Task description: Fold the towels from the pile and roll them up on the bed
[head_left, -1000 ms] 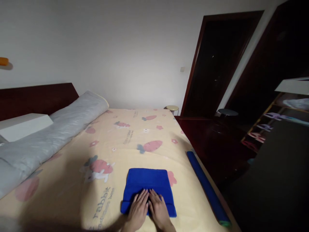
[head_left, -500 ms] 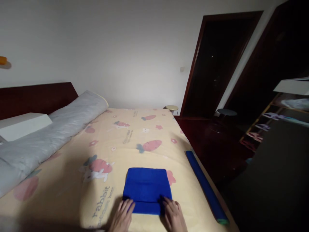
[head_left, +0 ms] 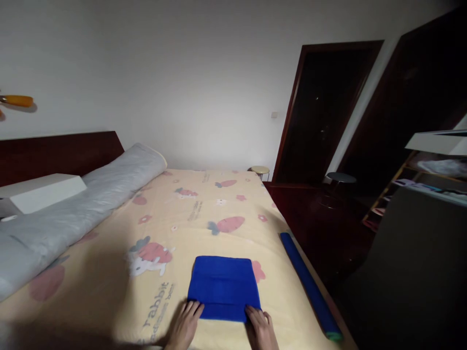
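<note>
A blue cloth (head_left: 223, 284) lies flat on the bed, with a narrow strip folded over along its near edge. My left hand (head_left: 185, 323) is at the cloth's near left corner, its fingers bent together and gripping the edge. At the near right corner, my right hand (head_left: 260, 326) holds the cloth the same way, fingers curled over it. Both thumbs are mostly hidden. To the right of the cloth, a long dark blue roll (head_left: 310, 286) with a green end lies along the bed's side edge.
The bed sheet (head_left: 204, 238) is yellow with carrot and rabbit prints. A long grey bolster-like roll (head_left: 105, 189) and a white box (head_left: 47, 191) lie at the left by the dark headboard (head_left: 62, 153). Beyond the right edge are stools (head_left: 341, 178) and a shelf rack (head_left: 434, 167).
The camera view has tilted up slightly and shifted left. Both hands stay at the cloth's near corners, and the folded strip there looks much the same.
</note>
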`<move>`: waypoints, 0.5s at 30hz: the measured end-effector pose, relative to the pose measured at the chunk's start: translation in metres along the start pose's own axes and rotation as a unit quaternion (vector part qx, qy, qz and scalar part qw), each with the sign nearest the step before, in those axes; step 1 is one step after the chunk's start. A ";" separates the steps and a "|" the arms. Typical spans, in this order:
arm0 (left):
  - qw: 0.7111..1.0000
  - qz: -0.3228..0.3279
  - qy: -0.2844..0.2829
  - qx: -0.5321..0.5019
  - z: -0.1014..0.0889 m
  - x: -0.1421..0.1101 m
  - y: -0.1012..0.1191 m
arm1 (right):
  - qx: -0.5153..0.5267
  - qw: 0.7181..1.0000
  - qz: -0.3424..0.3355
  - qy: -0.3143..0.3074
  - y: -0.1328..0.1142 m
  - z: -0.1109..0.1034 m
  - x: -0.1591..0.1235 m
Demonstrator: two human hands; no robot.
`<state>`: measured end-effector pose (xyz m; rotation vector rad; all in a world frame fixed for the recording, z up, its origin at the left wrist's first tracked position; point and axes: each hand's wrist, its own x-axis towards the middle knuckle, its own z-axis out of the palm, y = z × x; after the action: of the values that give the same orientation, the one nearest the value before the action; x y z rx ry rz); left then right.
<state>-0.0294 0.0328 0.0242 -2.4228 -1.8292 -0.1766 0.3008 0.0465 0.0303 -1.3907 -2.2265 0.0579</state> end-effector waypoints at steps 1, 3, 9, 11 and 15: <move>1.000 -0.008 -0.012 -0.003 -0.004 0.003 0.002 | 0.007 1.000 0.016 -0.006 -0.006 -0.004 0.006; 0.999 -0.015 -0.036 -0.019 -0.014 0.009 0.006 | 0.023 0.999 0.039 -0.026 -0.017 -0.015 0.015; 0.992 -0.005 -0.093 -0.089 -0.044 0.002 0.010 | 0.051 0.992 0.046 -0.102 -0.024 -0.050 0.021; 0.988 -0.017 -0.114 -0.100 -0.047 -0.001 0.012 | 0.041 0.990 0.049 -0.129 -0.024 -0.052 0.020; 0.985 -0.027 -0.149 -0.087 -0.040 0.000 0.029 | 0.001 0.988 0.041 -0.150 -0.036 -0.034 0.018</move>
<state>-0.0032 0.0186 0.0633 -2.6407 -2.0829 0.0286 0.2799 0.0364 0.0779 -1.5583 -2.4044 0.3172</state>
